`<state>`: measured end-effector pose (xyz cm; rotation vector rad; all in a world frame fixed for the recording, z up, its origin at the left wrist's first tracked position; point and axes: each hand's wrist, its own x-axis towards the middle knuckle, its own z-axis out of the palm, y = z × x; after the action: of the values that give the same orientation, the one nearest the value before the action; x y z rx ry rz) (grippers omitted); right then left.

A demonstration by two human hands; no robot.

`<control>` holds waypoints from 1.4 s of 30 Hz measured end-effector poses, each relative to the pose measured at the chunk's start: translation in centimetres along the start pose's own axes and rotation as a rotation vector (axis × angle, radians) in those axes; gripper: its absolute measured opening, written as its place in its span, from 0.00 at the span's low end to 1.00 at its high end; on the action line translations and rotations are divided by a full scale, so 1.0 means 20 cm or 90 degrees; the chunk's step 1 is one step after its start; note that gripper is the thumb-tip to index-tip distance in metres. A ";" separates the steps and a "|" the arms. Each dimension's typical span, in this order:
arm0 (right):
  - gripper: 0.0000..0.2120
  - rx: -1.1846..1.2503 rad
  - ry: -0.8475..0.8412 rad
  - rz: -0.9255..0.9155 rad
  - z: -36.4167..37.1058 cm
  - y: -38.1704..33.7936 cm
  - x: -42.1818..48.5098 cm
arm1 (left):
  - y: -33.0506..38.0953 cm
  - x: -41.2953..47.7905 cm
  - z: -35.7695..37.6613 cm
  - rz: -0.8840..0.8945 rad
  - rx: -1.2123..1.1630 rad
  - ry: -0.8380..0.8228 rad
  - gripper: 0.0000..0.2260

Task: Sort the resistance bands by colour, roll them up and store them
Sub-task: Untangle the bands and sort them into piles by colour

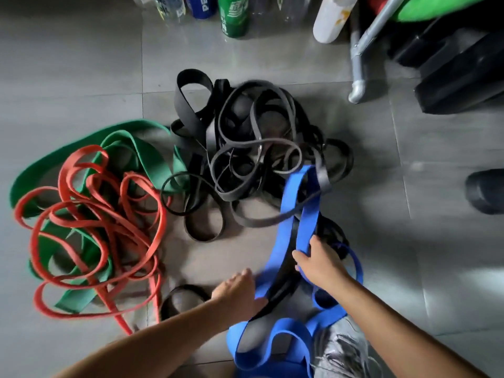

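A tangle of black bands (245, 148) lies in the middle of the tiled floor. To its left, red bands (95, 219) lie looped over wide green bands (141, 151). A wide blue band (305, 214) stretches from the black tangle down to my lap, with a black band running along its inside. My right hand (319, 260) grips one strand of the blue band. My left hand (240, 293) holds the other strand lower down, where the black band passes under its fingers. More blue band (272, 342) is heaped near my knee.
Bottles and a green can (233, 16) stand along the back. A white bottle (331, 17) leans beside a metal frame leg (360, 64) and black equipment (458, 72) at the right. A dark shoe-like object (485, 190) sits at the right edge.
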<state>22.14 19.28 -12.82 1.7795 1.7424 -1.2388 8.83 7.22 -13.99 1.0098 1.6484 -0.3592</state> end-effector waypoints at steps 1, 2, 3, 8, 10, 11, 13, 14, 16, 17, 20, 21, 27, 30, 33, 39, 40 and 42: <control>0.11 0.002 -0.012 0.012 0.01 0.00 -0.01 | 0.00 0.01 0.04 -0.024 -0.076 -0.053 0.23; 0.12 -0.009 -0.027 0.013 0.01 0.00 -0.03 | 0.01 0.00 0.05 -0.019 -0.162 -0.075 0.21; 0.17 -0.025 -0.045 0.008 0.01 0.00 -0.06 | 0.03 -0.01 0.06 0.002 -0.254 -0.078 0.16; 0.52 0.101 -0.148 0.011 -0.02 0.03 -0.04 | 0.21 -0.14 -0.04 0.151 -0.594 -0.042 0.08; 0.52 0.251 -0.133 0.053 -0.05 0.06 -0.02 | 0.26 -0.18 -0.11 0.275 -0.681 -0.031 0.07; 0.50 0.293 -0.114 0.069 -0.08 0.06 -0.02 | 0.26 -0.19 -0.14 0.317 -0.697 -0.024 0.09; 0.34 0.342 -0.035 0.064 -0.19 0.06 -0.03 | 0.25 -0.17 -0.19 0.319 -0.628 0.073 0.09; 0.23 0.382 0.011 0.050 -0.26 0.07 -0.02 | 0.23 -0.14 -0.20 0.287 -0.565 0.152 0.07; 0.09 0.476 0.091 0.047 -0.41 0.08 -0.02 | 0.20 -0.09 -0.23 0.210 -0.413 0.267 0.07; 0.11 0.511 0.117 0.056 -0.46 0.10 -0.02 | 0.19 -0.06 -0.21 0.186 -0.322 0.273 0.08; 0.12 0.508 0.147 0.060 -0.55 0.11 -0.05 | 0.23 0.02 -0.10 0.267 -0.077 0.194 0.18; 0.12 0.492 0.156 0.045 -0.60 0.09 -0.07 | 0.26 0.04 -0.07 0.314 0.024 0.208 0.20; 0.10 0.253 0.322 -0.104 -1.00 -0.13 -0.14 | 0.44 0.20 -0.01 0.447 0.457 0.291 0.20; 0.11 0.113 0.366 -0.076 -1.06 -0.09 -0.15 | 0.42 0.24 -0.08 0.418 0.548 0.339 0.18; 0.16 0.064 0.405 -0.026 -1.06 0.00 -0.15 | 0.35 0.25 -0.14 0.417 0.573 0.238 0.17; 0.13 0.096 0.363 -0.042 -0.92 0.06 -0.11 | 0.37 0.20 -0.07 0.498 0.686 0.227 0.15; 0.13 0.087 0.353 -0.045 -0.90 0.05 -0.10 | 0.37 0.19 -0.05 0.514 0.710 0.229 0.15; 0.14 0.072 0.333 -0.041 -0.87 0.03 -0.09 | 0.38 0.19 -0.02 0.547 0.741 0.225 0.14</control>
<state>28.78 31.30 -2.07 2.2839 2.0437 -0.9634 14.36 13.57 -15.34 2.6320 1.0311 -0.5699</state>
